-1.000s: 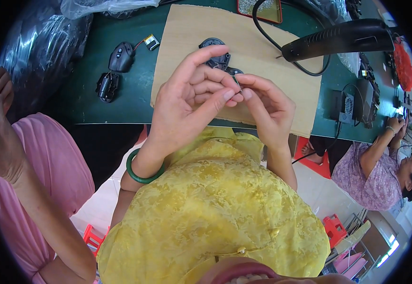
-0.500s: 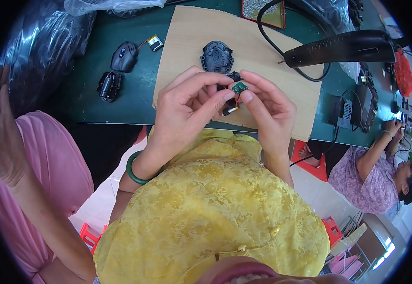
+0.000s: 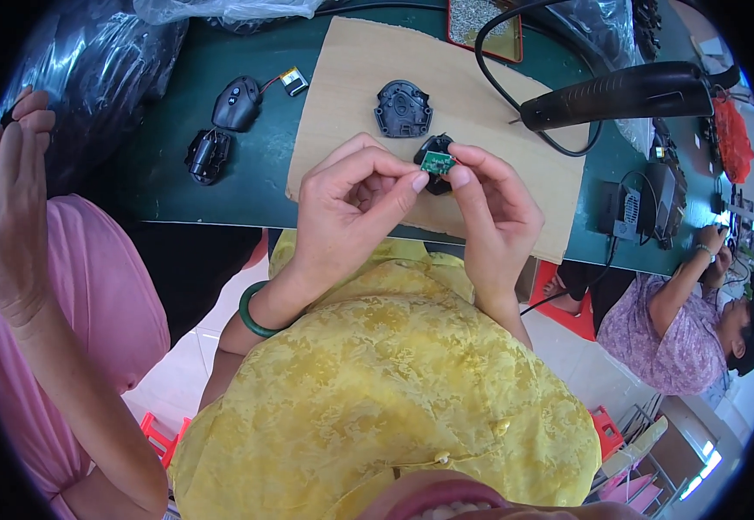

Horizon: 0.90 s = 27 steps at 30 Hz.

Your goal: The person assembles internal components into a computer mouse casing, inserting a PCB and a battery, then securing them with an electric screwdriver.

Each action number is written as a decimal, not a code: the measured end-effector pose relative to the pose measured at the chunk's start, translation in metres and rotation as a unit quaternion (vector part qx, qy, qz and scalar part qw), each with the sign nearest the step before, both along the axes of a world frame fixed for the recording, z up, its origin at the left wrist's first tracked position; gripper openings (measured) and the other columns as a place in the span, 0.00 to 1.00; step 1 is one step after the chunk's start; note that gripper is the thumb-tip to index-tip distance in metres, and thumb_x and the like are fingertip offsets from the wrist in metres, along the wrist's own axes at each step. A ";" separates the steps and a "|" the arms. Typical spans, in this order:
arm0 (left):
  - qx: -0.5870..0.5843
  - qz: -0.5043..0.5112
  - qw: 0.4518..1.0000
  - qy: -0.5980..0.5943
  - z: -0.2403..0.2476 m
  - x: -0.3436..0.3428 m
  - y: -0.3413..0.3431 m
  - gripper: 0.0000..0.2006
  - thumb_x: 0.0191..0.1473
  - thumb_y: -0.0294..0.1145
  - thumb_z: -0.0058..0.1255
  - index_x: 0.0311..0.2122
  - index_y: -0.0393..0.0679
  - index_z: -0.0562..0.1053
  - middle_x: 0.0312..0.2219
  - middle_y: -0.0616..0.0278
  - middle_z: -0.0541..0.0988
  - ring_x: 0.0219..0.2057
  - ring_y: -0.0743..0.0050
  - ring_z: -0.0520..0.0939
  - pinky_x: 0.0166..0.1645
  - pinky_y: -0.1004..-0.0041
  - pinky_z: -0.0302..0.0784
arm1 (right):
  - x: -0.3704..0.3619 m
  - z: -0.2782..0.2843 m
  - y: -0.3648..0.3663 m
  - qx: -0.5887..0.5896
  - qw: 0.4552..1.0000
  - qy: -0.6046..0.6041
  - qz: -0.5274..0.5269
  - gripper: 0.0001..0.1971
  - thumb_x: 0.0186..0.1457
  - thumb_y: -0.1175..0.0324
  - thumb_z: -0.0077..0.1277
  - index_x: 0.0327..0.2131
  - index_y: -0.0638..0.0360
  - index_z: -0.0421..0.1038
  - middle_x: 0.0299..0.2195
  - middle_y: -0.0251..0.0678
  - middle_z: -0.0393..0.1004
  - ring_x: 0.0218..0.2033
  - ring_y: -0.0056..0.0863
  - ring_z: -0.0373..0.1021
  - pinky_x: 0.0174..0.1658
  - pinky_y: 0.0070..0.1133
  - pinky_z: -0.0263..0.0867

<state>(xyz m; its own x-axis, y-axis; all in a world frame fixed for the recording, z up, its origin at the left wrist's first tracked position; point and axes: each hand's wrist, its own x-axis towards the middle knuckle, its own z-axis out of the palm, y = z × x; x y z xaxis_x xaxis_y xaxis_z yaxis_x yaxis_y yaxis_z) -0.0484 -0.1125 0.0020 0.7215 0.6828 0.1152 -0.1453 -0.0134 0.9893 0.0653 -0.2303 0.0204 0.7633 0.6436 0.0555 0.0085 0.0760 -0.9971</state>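
Note:
Between both hands I hold a small green circuit board point(image 3: 437, 163), its face turned up. My left hand point(image 3: 355, 186) pinches the board's left edge with thumb and forefinger. On its right side, my right hand point(image 3: 494, 191) grips it the same way, with a bit of red wire by the fingertips. Just behind the board is a dark plastic housing part point(image 3: 434, 146), partly hidden by the board and fingers. Farther off, an open black plastic shell point(image 3: 404, 109) lies on a cardboard sheet point(image 3: 342, 78).
A black-handled tool point(image 3: 620, 94) with a cable juts in from the right. At left lie a black shell point(image 3: 237, 104) wired to a small battery point(image 3: 293, 81), and another black part point(image 3: 208, 157). A red tray point(image 3: 485, 30) stands at the back. Co-workers sit on both sides.
The green board now lies flatter and faces up more fully between my fingers. The small battery seen below it earlier is now out of sight. The left co-worker's hand has shifted.

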 end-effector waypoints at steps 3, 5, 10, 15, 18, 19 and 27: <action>0.023 -0.023 0.999 0.020 0.007 -0.004 0.003 0.06 0.52 0.24 0.65 0.35 0.37 0.81 0.29 0.72 0.74 0.23 0.94 0.67 0.25 0.85 0.60 | 0.003 0.005 -0.003 0.020 0.999 0.026 0.027 0.12 0.59 0.82 0.55 0.47 0.70 0.75 0.40 0.34 0.78 0.41 0.16 0.72 0.45 0.14 0.67; 0.064 -0.035 0.996 0.045 0.012 -0.009 0.016 0.08 0.52 0.27 0.66 0.37 0.38 0.81 0.29 0.71 0.74 0.22 0.93 0.66 0.25 0.85 0.60 | 0.008 0.007 -0.006 0.015 1.000 0.019 -0.001 0.11 0.60 0.80 0.55 0.47 0.69 0.76 0.39 0.34 0.78 0.39 0.16 0.72 0.43 0.13 0.66; 0.229 0.051 0.957 0.169 0.019 0.003 0.040 0.17 0.52 0.39 0.66 0.42 0.40 0.80 0.32 0.65 0.76 0.21 0.80 0.73 0.25 0.76 0.68 | 0.025 0.020 -0.018 0.030 0.999 0.016 -0.029 0.12 0.59 0.78 0.57 0.47 0.69 0.76 0.39 0.35 0.79 0.38 0.16 0.73 0.43 0.13 0.66; 0.393 0.110 0.868 0.285 0.007 0.024 0.043 0.17 0.54 0.42 0.61 0.41 0.39 0.76 0.38 0.57 0.77 0.30 0.56 0.82 0.32 0.58 0.76 | 0.023 0.037 -0.029 0.054 0.997 -0.057 -0.022 0.12 0.62 0.77 0.52 0.48 0.71 0.73 0.41 0.44 0.79 0.44 0.27 0.77 0.49 0.21 0.70; 0.364 0.105 0.884 0.273 0.007 0.028 0.044 0.13 0.53 0.36 0.61 0.38 0.38 0.75 0.39 0.56 0.78 0.27 0.59 0.81 0.32 0.61 0.76 | 0.018 0.039 -0.029 0.087 0.996 -0.021 -0.009 0.10 0.62 0.79 0.51 0.47 0.70 0.72 0.37 0.42 0.79 0.38 0.23 0.77 0.44 0.19 0.72; 0.367 0.105 0.884 0.272 0.008 0.029 0.045 0.13 0.53 0.36 0.61 0.38 0.38 0.75 0.39 0.56 0.78 0.27 0.59 0.81 0.32 0.61 0.76 | 0.017 0.039 -0.030 0.072 0.997 0.015 0.011 0.10 0.63 0.78 0.51 0.47 0.70 0.72 0.36 0.41 0.79 0.35 0.22 0.77 0.42 0.18 0.72; -0.078 0.041 0.995 0.054 0.011 0.031 0.035 0.13 0.60 0.26 0.54 0.48 0.31 0.73 0.35 0.57 0.81 0.31 0.76 0.84 0.30 0.79 0.81 | 0.010 0.025 -0.008 0.025 0.997 0.061 0.051 0.10 0.61 0.80 0.54 0.45 0.70 0.74 0.37 0.35 0.78 0.33 0.18 0.75 0.38 0.13 0.71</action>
